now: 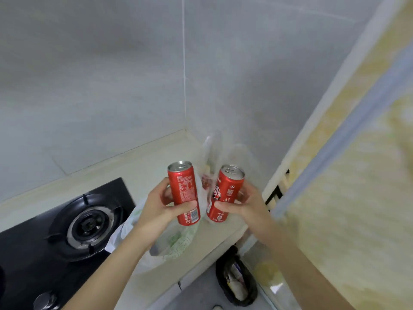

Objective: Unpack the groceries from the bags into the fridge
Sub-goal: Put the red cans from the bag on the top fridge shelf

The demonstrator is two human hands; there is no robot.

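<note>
My left hand [159, 205] grips a tall red soda can [184, 193], held upright above the counter. My right hand [245, 205] grips a second red soda can [225, 193], tilted slightly to the left. Both cans hang over a white plastic bag with green print [178, 240] that lies crumpled on the counter. A clear plastic bag [214, 157] stands behind the cans in the corner, with something red partly visible inside it. The fridge [348, 175], yellow-patterned with a pale blue seam, fills the right side.
A black gas hob with a round burner [88, 224] sits on the beige counter [134, 162] at the left. Grey tiled walls meet in the corner behind. On the floor below the counter stands a black bin [237, 280] with rubbish in it.
</note>
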